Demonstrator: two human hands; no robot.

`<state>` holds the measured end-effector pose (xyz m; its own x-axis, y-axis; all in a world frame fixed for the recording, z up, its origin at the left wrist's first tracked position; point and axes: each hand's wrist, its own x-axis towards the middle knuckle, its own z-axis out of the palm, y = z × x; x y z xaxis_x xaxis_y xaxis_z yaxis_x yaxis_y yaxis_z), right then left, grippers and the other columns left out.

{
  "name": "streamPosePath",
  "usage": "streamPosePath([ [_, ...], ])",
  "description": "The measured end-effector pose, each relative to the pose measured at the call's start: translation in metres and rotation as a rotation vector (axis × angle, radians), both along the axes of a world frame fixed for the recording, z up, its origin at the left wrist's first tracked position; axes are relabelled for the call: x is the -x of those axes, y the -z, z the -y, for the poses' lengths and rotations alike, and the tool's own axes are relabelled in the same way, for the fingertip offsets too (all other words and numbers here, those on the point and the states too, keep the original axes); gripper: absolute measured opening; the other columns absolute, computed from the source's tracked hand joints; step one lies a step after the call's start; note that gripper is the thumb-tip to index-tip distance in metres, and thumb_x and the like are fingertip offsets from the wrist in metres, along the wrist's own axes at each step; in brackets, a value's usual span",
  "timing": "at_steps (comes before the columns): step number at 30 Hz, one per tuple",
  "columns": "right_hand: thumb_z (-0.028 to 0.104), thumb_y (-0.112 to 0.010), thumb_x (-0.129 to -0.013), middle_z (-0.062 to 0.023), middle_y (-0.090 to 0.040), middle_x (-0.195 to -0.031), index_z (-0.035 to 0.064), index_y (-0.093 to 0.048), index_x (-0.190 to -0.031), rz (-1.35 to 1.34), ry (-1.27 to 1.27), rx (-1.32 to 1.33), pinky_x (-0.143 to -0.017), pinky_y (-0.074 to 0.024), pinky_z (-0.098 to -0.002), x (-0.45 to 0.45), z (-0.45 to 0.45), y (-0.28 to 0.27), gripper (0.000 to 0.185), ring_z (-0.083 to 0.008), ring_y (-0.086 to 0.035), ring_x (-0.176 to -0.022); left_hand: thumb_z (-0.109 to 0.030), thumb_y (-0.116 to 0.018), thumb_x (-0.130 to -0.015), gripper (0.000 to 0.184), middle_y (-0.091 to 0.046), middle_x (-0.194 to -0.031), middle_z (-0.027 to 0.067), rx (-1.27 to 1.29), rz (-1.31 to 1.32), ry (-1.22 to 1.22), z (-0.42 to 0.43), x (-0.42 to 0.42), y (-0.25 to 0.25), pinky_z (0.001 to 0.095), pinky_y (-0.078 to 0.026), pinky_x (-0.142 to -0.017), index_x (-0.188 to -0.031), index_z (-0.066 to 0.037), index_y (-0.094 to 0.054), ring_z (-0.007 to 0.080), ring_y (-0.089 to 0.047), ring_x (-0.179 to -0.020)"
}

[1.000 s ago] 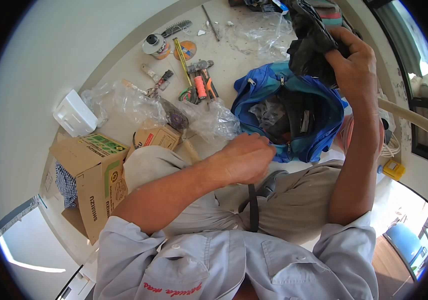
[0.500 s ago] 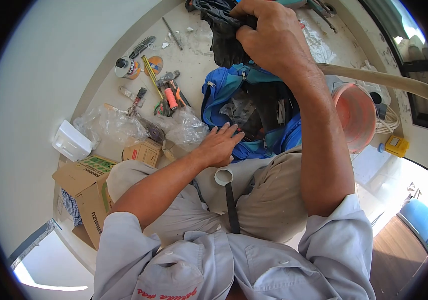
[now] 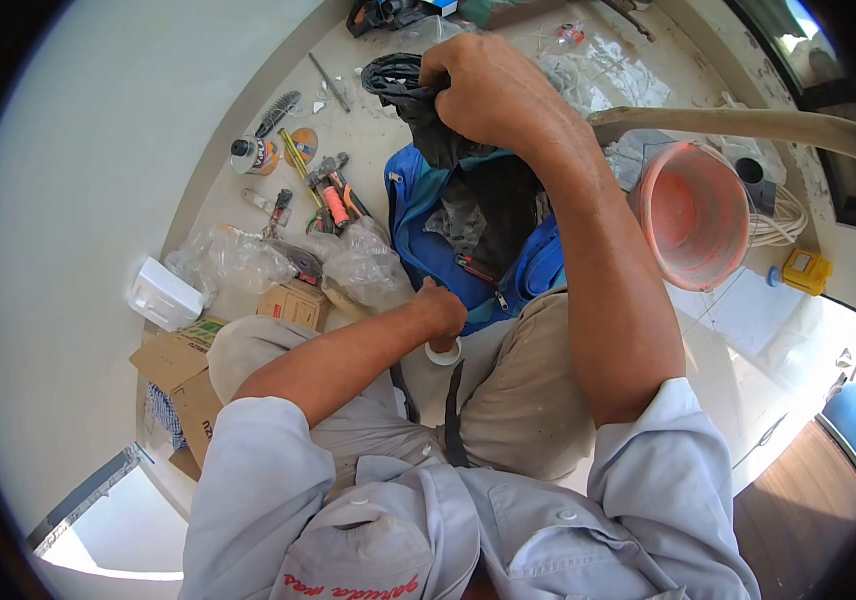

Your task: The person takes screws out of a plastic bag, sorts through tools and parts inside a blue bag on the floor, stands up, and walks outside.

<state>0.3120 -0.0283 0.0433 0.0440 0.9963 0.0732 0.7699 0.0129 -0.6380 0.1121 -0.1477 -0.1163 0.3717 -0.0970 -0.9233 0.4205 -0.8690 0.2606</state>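
My right hand (image 3: pixel 493 95) is closed on the gathered top of a black plastic bag (image 3: pixel 438 125), held over the far side of an open blue tool bag (image 3: pixel 413 225). Inside the tool bag lie clear plastic and a red-and-black tool (image 3: pixel 476 268). My left hand (image 3: pixel 438 308) is lowered between my knees, just in front of the tool bag. Its fingers curl down onto a white ring (image 3: pixel 456 352), perhaps a roll of tape; the fingertips are partly hidden.
To the left lie hammers (image 3: pixel 328 168), a yellow folding rule (image 3: pixel 298 160), crumpled clear plastic (image 3: pixel 363 265), a can (image 3: pixel 253 156) and cardboard boxes (image 3: pixel 183 365). On the right are a pink bucket (image 3: pixel 693 215), a wooden handle (image 3: pixel 748 122) and a yellow container (image 3: pixel 806 272).
My left hand has left the tool bag's near edge and come down to the white ring, fingers curling. My right hand has moved left and slightly nearer with the black plastic bag.
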Motion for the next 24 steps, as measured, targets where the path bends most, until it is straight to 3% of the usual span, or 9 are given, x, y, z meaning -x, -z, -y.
streamPosePath([
  [1,0.005,-0.064,-0.073,-0.0205,-0.074,-0.094,0.0092,-0.079,-0.097,0.023,-0.045,0.060,-0.080,-0.0566,-0.0458,0.002,0.002,0.001,0.029,-0.0393,-0.071,-0.091,-0.019,-0.069,-0.074,0.045,-0.069,-0.121,0.0223,0.012,-0.014,0.029,0.000,-0.004,-0.003,0.0664,-0.036,-0.110,-0.116,-0.002,-0.073,0.0385,-0.064,-0.118],
  [4,0.002,-0.062,-0.072,-0.0213,-0.073,-0.094,0.0076,-0.078,-0.097,0.087,-0.157,0.221,-0.081,-0.0557,-0.0461,0.009,0.008,0.004,0.030,-0.0390,-0.071,-0.092,-0.022,-0.072,-0.075,0.036,-0.074,-0.108,0.0186,0.083,0.080,-0.024,-0.017,0.012,0.010,0.0567,-0.046,-0.104,-0.105,-0.003,-0.077,0.0376,-0.068,-0.110],
  [7,-0.004,-0.059,-0.071,-0.0231,-0.072,-0.094,0.0050,-0.077,-0.098,0.121,-0.226,0.367,-0.082,-0.0543,-0.0456,0.017,0.020,0.015,0.034,-0.0397,-0.070,-0.094,-0.013,-0.063,-0.076,0.029,-0.073,-0.107,0.0227,0.211,0.313,-0.199,-0.069,0.043,0.038,0.0459,-0.053,-0.097,-0.099,-0.001,-0.077,0.0375,-0.069,-0.104],
  [9,-0.004,-0.059,-0.072,-0.0230,-0.072,-0.095,0.0046,-0.077,-0.097,0.182,-0.222,0.444,-0.082,-0.0541,-0.0451,0.024,0.031,0.020,0.033,-0.0395,-0.070,-0.095,-0.009,-0.059,-0.078,0.029,-0.074,-0.099,0.0218,0.063,0.349,0.109,-0.118,0.043,0.025,0.0394,-0.056,-0.083,-0.101,0.000,-0.076,0.0387,-0.071,-0.091],
  [11,-0.004,-0.059,-0.072,-0.0231,-0.072,-0.095,0.0044,-0.077,-0.098,0.188,-0.292,0.502,-0.083,-0.0538,-0.0453,0.034,0.042,0.032,0.033,-0.0393,-0.069,-0.095,-0.008,-0.057,-0.079,0.031,-0.074,-0.096,0.0209,-0.021,0.495,-0.241,-0.167,0.050,0.027,0.0417,-0.056,-0.079,-0.103,0.003,-0.074,0.0374,-0.071,-0.084],
  [13,-0.003,-0.059,-0.073,-0.0233,-0.072,-0.096,0.0048,-0.076,-0.100,0.187,-0.304,0.597,-0.084,-0.0539,-0.0454,0.051,0.058,0.053,0.033,-0.0393,-0.070,-0.096,-0.008,-0.057,-0.079,0.033,-0.074,-0.097,0.0215,-0.041,0.525,-0.883,-0.192,0.038,-0.006,0.0419,-0.056,-0.080,-0.105,0.005,-0.073,0.0357,-0.072,-0.086],
  [17,0.008,-0.071,-0.079,-0.0238,-0.072,-0.110,0.0043,-0.068,-0.126,0.004,-0.437,0.607,-0.095,-0.0526,-0.0425,0.075,0.097,0.087,0.047,-0.0392,-0.068,-0.106,-0.007,-0.056,-0.081,0.036,-0.073,-0.105,0.0254,0.021,0.784,-0.793,-0.199,0.007,-0.005,0.0405,-0.054,-0.088,-0.111,0.004,-0.072,0.0362,-0.071,-0.098],
  [20,0.013,-0.073,-0.082,-0.0238,-0.071,-0.112,0.0049,-0.064,-0.131,0.175,-0.405,0.738,-0.096,-0.0515,-0.0425,0.056,0.085,0.078,0.050,-0.0389,-0.068,-0.108,-0.006,-0.055,-0.082,0.039,-0.071,-0.110,0.0280,0.097,0.792,-0.617,-0.175,-0.006,-0.014,0.0402,-0.053,-0.094,-0.117,0.004,-0.070,0.0380,-0.069,-0.106],
  [24,0.013,-0.070,-0.085,-0.0227,-0.071,-0.112,0.0043,-0.066,-0.127,0.248,-0.399,0.708,-0.092,-0.0536,-0.0427,0.002,0.074,0.071,0.043,-0.0377,-0.069,-0.106,-0.002,-0.050,-0.082,0.042,-0.070,-0.112,0.0288,0.087,0.748,-0.439,-0.140,-0.002,-0.014,0.0422,-0.051,-0.098,-0.119,0.006,-0.068,0.0406,-0.066,-0.112],
])
